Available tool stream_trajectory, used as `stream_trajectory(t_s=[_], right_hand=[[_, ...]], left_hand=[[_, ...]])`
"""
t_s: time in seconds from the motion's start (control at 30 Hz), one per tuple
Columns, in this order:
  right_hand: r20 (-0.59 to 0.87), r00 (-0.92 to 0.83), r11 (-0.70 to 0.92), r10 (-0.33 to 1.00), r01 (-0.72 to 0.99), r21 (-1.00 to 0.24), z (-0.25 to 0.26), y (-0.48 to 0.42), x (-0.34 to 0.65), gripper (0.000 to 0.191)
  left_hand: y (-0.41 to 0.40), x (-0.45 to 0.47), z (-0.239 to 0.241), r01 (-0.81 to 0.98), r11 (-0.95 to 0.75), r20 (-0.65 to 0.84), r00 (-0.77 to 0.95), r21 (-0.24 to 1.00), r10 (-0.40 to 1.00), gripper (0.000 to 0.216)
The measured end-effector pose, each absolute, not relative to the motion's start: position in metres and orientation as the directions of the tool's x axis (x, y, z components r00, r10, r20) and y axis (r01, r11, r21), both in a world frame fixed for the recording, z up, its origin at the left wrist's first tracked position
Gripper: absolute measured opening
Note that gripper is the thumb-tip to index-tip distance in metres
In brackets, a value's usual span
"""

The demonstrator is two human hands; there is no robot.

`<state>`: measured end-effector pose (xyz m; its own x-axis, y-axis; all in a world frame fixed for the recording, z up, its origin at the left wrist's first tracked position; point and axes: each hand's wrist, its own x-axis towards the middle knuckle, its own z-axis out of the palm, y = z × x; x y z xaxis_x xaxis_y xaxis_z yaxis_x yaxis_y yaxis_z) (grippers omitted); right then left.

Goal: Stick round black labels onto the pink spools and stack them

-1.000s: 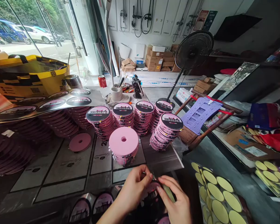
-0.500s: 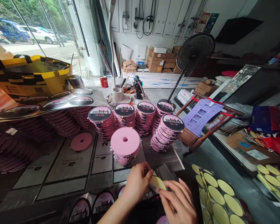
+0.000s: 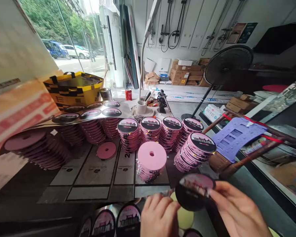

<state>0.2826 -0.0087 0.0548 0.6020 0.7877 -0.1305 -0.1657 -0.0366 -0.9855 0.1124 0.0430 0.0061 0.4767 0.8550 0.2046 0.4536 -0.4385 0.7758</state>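
My right hand (image 3: 239, 205) pinches a round sticker (image 3: 196, 189) by its right edge. Its pink and black printed face shows, slightly blurred. My left hand (image 3: 160, 214) is closed on the sheet of round stickers (image 3: 128, 217) at the lower edge of the view; the exact grip is hidden behind the fingers. A pale yellow circle (image 3: 186, 215) shows between the hands, below the lifted sticker. Just beyond them stands a stack topped by a plain pink foam disc (image 3: 148, 154) with a hole in its middle and pins around its side.
Several stacks of pink discs with printed tops (image 3: 128, 126) stand behind it. A single pink disc (image 3: 106, 150) lies to the left. More stickers lie on a sheet (image 3: 123, 110) at the back left. A purple stool (image 3: 236, 138) and a fan (image 3: 228, 62) stand right.
The sticker between my hands has been lifted to the right by my right hand, its printed face now showing. My left hand has turned into a fist. The view has swung left.
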Motion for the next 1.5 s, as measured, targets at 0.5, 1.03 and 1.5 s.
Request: stream_trajectory(t_s=[0.5,1.03,1.5], right_hand=[[-0.232,0.348,-0.012,0.908,-0.533,-0.846,0.098,0.066,0.232,0.026],[-0.488,0.085,-0.416,0.869,-0.412,-0.811,0.024,-0.001,0.189,0.020],[-0.468,0.139,-0.404,0.873,-0.330,-0.853,0.019,-0.011,0.188,0.022]], left_hand=[[0.059,0.076,0.063,-0.161,-0.048,0.064,0.097,0.986,0.993,0.048],[-0.004,0.014,0.014,-0.536,0.725,-0.480,0.544,0.432,0.688,0.085],[-0.010,0.021,0.013,-0.599,0.658,-0.446,0.486,0.456,0.752,0.080]])
